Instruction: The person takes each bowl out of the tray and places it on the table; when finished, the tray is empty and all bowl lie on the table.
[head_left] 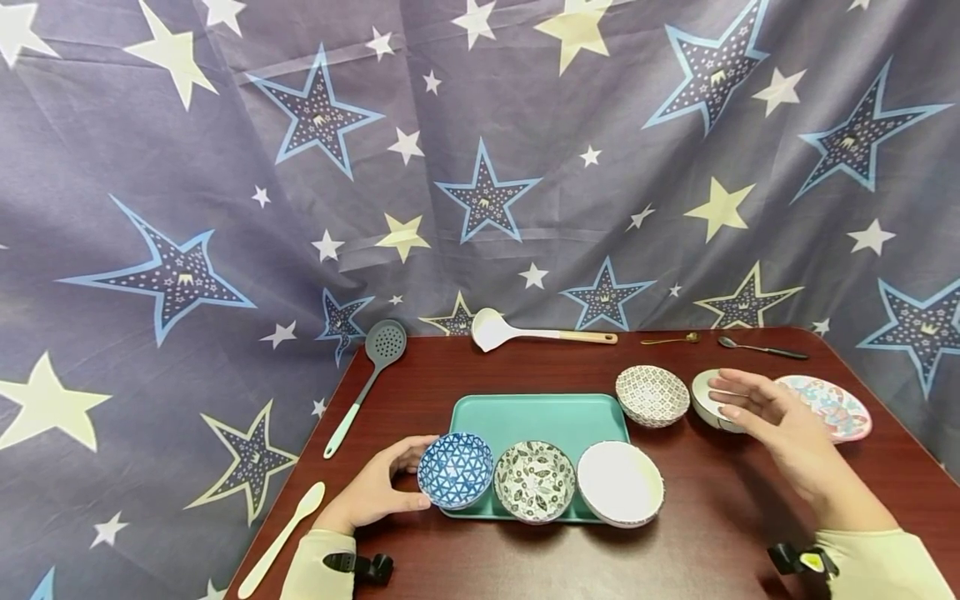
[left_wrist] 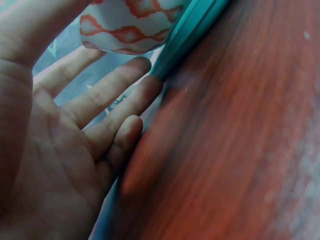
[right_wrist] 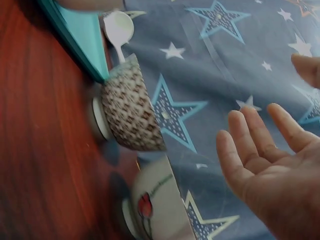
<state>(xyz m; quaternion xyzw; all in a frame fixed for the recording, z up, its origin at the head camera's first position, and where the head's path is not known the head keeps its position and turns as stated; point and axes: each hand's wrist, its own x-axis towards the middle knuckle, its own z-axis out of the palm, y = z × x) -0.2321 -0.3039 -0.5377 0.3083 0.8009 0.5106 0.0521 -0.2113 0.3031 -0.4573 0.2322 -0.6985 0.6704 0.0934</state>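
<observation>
My left hand [head_left: 382, 487] is at the left side of a blue-and-white patterned bowl [head_left: 456, 471], its thumb and fingers spread around that side. In the left wrist view the bowl's outer wall [left_wrist: 132, 25] is white with orange shapes, and the lower fingers lie loosely extended, apart from it. Beside this bowl, along the front of a green tray [head_left: 540, 408], stand a leaf-patterned bowl [head_left: 534, 482] and a white bowl [head_left: 620, 483]. My right hand [head_left: 783, 425] hovers with parted fingers at a pale bowl [head_left: 705, 396], partly covering it in the head view; nothing is between its fingers.
A lattice-patterned bowl [head_left: 652, 396] stands right of the tray, and a colourful plate [head_left: 843, 408] lies far right. Behind are a ladle [head_left: 491, 329] and two small spoons [head_left: 671, 339]. A slotted skimmer [head_left: 385, 343] and cream spoon [head_left: 288, 533] lie left. A star-patterned curtain [head_left: 480, 167] hangs behind.
</observation>
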